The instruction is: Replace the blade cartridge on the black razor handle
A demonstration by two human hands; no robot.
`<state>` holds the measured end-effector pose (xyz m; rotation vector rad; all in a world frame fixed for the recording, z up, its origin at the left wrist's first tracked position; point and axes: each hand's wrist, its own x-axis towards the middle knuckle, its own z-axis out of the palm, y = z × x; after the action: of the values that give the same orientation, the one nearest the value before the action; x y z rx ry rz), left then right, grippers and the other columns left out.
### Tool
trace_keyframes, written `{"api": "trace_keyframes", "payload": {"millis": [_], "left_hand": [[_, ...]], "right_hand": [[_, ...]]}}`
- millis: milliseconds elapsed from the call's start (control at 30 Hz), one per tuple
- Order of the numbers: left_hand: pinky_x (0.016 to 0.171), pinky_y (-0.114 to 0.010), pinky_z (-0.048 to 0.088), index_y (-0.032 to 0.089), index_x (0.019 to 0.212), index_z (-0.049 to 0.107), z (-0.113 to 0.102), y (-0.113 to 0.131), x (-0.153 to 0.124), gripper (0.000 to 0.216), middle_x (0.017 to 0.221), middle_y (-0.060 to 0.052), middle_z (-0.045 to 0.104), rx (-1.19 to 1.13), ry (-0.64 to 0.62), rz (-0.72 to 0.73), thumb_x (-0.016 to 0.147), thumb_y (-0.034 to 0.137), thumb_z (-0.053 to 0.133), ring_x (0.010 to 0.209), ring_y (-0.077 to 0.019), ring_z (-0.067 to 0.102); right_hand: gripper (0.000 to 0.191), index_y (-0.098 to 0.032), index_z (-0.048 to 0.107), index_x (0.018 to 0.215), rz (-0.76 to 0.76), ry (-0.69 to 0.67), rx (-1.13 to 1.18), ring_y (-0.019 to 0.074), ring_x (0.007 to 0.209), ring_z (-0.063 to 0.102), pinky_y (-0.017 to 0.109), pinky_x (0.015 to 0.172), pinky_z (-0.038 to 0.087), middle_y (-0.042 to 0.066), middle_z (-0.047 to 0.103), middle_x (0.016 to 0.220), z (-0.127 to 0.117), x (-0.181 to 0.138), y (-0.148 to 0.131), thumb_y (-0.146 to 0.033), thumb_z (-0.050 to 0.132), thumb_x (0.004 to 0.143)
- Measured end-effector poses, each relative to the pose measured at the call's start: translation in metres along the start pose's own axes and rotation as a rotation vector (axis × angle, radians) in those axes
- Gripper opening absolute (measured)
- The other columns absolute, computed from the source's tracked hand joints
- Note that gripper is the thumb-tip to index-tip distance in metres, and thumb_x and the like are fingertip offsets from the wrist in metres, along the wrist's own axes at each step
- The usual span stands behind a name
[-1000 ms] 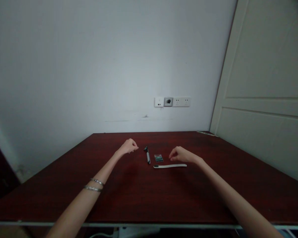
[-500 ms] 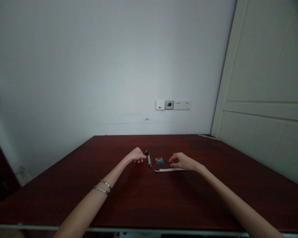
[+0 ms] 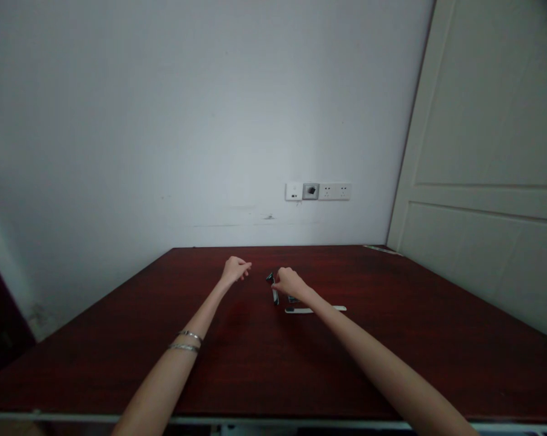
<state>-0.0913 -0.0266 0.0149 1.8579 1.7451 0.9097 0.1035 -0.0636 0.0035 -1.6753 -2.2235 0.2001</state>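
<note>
A small black razor [image 3: 274, 295] lies on the dark red table [image 3: 264, 357], near its far middle. My right hand [image 3: 289, 282] has reached across and sits over the razor, its fingers curled down onto the handle. The razor's head and lower end stick out from under the hand. A small greenish blade pack [image 3: 293, 299] is mostly hidden beneath my right wrist. A thin white strip [image 3: 318, 309] lies just in front of it, partly crossed by my forearm. My left hand [image 3: 235, 268] hovers to the left of the razor, fingers loosely curled with nothing in them. Two bracelets [image 3: 185, 340] circle my left forearm.
A white wall stands behind the table, with a row of sockets [image 3: 318, 191] just above table height. A cream door [image 3: 486, 169] stands at the right. The table's near edge [image 3: 273, 419] runs along the bottom of the view.
My right hand moved left from beside the blade pack onto the razor. My left hand pulled back from the razor, up and to the left.
</note>
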Motion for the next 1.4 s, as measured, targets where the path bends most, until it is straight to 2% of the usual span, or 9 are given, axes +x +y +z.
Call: {"api": "trace_keyframes", "payload": {"millis": [133,267,667,767,833,967,1033,1233,1400], "left_hand": [[0.037,-0.014,0.033,0.009,0.078,0.067,-0.004,0.002,0.000,0.030,0.064,-0.006,0.066,-0.022,0.014,-0.023,0.079,0.034,0.051,0.041,-0.0063,0.051],[0.037,-0.014,0.033,0.009,0.078,0.067,-0.004,0.005,0.000,0.029,0.064,-0.006,0.066,-0.021,0.000,-0.011,0.079,0.034,0.052,0.041,-0.0065,0.051],[0.038,-0.016,0.035,0.010,0.073,0.067,0.005,0.025,-0.005,0.029,0.059,-0.005,0.064,-0.051,-0.014,0.100,0.077,0.035,0.053,0.042,-0.0075,0.051],[0.042,-0.018,0.038,0.010,0.074,0.068,0.009,0.028,-0.006,0.030,0.063,-0.006,0.065,-0.056,0.019,0.122,0.077,0.037,0.053,0.047,-0.0095,0.054],[0.050,-0.020,0.043,0.012,0.074,0.068,0.014,0.029,-0.005,0.030,0.069,-0.007,0.067,-0.042,0.053,0.206,0.076,0.038,0.053,0.058,-0.0129,0.059],[0.071,-0.026,0.046,0.015,0.078,0.069,0.033,0.028,-0.005,0.026,0.082,-0.006,0.069,-0.018,-0.001,0.464,0.072,0.037,0.058,0.079,-0.0183,0.062],[0.073,-0.027,0.047,0.014,0.084,0.068,0.046,0.026,-0.005,0.029,0.084,-0.006,0.069,-0.018,-0.101,0.505,0.069,0.038,0.061,0.079,-0.0187,0.062],[0.083,-0.030,0.045,0.016,0.101,0.063,0.078,0.028,-0.014,0.042,0.104,-0.008,0.064,0.050,-0.251,0.641,0.068,0.041,0.064,0.095,-0.0208,0.059],[0.084,-0.028,0.044,0.015,0.107,0.061,0.089,0.035,-0.022,0.047,0.106,-0.008,0.063,0.086,-0.346,0.668,0.066,0.037,0.066,0.094,-0.0199,0.058]], "right_hand": [[0.028,-0.014,0.069,0.085,0.036,-0.037,-0.051,0.0273,0.084,0.065,0.027,0.065,0.047,0.016,0.068,0.092,0.008,0.004,-0.006,-0.032,0.069,0.065],[0.026,-0.014,0.068,0.089,0.058,-0.038,-0.054,0.0267,0.086,0.065,0.027,0.067,0.048,0.016,0.068,0.093,0.015,0.006,-0.008,-0.026,0.067,0.066],[0.036,-0.013,0.066,0.096,0.107,-0.022,-0.041,0.0304,0.089,0.063,0.032,0.068,0.050,0.019,0.066,0.099,0.020,0.007,-0.014,-0.023,0.067,0.062],[0.036,-0.014,0.066,0.096,0.112,-0.017,-0.032,0.0285,0.089,0.064,0.030,0.069,0.050,0.017,0.067,0.098,0.017,0.007,-0.012,-0.025,0.066,0.062],[0.037,-0.014,0.066,0.096,0.125,0.007,-0.018,0.0286,0.089,0.064,0.029,0.068,0.049,0.017,0.067,0.097,0.010,0.008,-0.005,-0.028,0.065,0.062],[0.030,-0.014,0.068,0.087,0.186,0.084,0.007,0.0282,0.086,0.065,0.028,0.066,0.047,0.015,0.069,0.089,-0.017,0.009,0.032,-0.031,0.061,0.064],[0.026,-0.013,0.068,0.084,0.214,0.132,0.005,0.0275,0.085,0.065,0.027,0.067,0.046,0.015,0.069,0.084,-0.033,0.005,0.061,-0.029,0.059,0.066],[0.026,-0.012,0.068,0.083,0.393,0.194,-0.065,0.0272,0.083,0.065,0.027,0.066,0.045,0.016,0.068,0.086,-0.062,-0.022,0.156,-0.031,0.058,0.068],[0.025,-0.012,0.067,0.084,0.470,0.171,-0.103,0.0281,0.084,0.064,0.028,0.066,0.045,0.018,0.067,0.088,-0.064,-0.045,0.199,-0.027,0.058,0.068]]}}
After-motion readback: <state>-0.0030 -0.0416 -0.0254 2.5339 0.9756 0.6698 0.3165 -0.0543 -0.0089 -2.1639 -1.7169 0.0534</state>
